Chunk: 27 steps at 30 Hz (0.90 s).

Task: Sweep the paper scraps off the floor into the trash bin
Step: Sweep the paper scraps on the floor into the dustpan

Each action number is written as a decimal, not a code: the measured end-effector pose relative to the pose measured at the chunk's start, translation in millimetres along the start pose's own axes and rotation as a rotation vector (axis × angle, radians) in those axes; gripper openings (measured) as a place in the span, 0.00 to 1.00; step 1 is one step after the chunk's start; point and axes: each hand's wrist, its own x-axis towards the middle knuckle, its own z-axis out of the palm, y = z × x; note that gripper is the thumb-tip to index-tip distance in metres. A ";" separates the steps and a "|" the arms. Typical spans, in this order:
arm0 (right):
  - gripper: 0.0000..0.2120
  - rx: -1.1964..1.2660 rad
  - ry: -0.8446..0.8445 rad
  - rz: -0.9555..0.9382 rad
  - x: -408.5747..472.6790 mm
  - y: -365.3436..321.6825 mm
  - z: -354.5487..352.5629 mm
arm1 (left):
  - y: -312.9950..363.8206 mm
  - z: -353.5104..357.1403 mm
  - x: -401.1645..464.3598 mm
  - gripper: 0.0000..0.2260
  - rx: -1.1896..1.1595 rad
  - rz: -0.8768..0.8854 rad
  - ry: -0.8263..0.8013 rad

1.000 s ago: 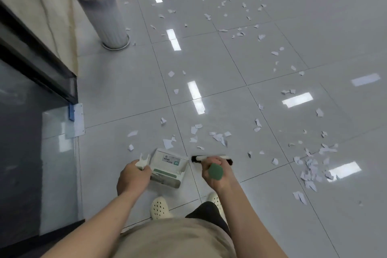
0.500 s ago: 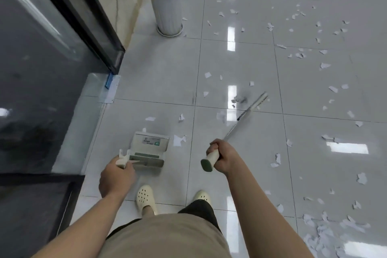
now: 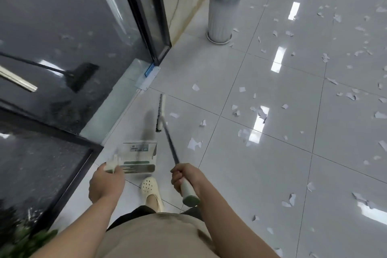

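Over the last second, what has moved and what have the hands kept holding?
The broom swung from beside the dustpan out ahead toward the glass door, head now lifted sideways. The view turned left. Unchanged: left hand holds the dustpan handle, right hand grips the broom; paper scraps remain scattered.

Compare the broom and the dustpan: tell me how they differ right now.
The broom is long and thin, reaching out over the floor from the right hand; the dustpan is short and boxy, close to the left hand. The broom head is dark-bristled; the dustpan is pale with a green stripe and label. Each is held by one hand's grip.
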 end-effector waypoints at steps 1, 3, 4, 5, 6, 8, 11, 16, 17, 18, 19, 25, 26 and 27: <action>0.10 -0.004 -0.017 0.036 3.5 -1.9 -2.3 | -3.2 -2.5 3.7 0.08 -0.011 -0.025 0.006; 0.09 0.000 -0.034 0.079 10.4 -6.7 -10.1 | -8.6 -6.9 10.3 0.08 -0.025 -0.063 0.013; 0.10 0.010 -0.030 0.088 13.2 -9.4 -15.2 | -10.8 -7.8 13.9 0.08 -0.038 -0.078 0.019; 0.10 0.025 -0.013 0.092 15.1 -12.2 -22.0 | -12.6 -8.0 17.7 0.08 -0.055 -0.088 0.028; 0.10 0.053 0.017 0.088 16.0 -15.4 -30.3 | -13.0 -7.7 20.8 0.08 -0.066 -0.094 0.029; 0.09 0.152 0.123 0.048 13.6 -24.1 -49.1 | -9.4 -6.7 25.0 0.10 -0.054 -0.072 -0.004; 0.07 0.254 0.317 -0.069 4.8 -46.0 -70.0 | 1.1 -4.2 32.8 0.12 -0.020 0.024 -0.081; 0.04 -0.048 0.646 -0.261 9.8 -70.9 -41.1 | 25.5 0.1 51.3 0.08 0.039 0.193 -0.173; 0.07 -0.082 0.678 -0.304 12.1 -73.0 -30.7 | 29.6 0.3 58.1 0.08 0.029 0.197 -0.181; 0.08 -0.099 0.680 -0.333 15.4 -75.7 -21.6 | 33.1 -1.0 65.7 0.08 0.010 0.189 -0.187; 0.07 -0.097 0.665 -0.356 15.9 -77.8 -10.8 | 35.4 -2.5 73.8 0.09 -0.013 0.173 -0.194; 0.05 0.000 0.504 -0.481 8.7 -74.5 74.4 | 44.7 -12.2 120.2 0.09 -0.134 0.124 -0.247; 0.05 0.010 0.462 -0.474 9.1 -70.6 90.4 | 44.3 -15.0 127.1 0.09 -0.133 0.121 -0.259; 0.05 0.025 0.415 -0.463 10.9 -67.0 105.7 | 43.0 -17.1 134.6 0.09 -0.134 0.117 -0.270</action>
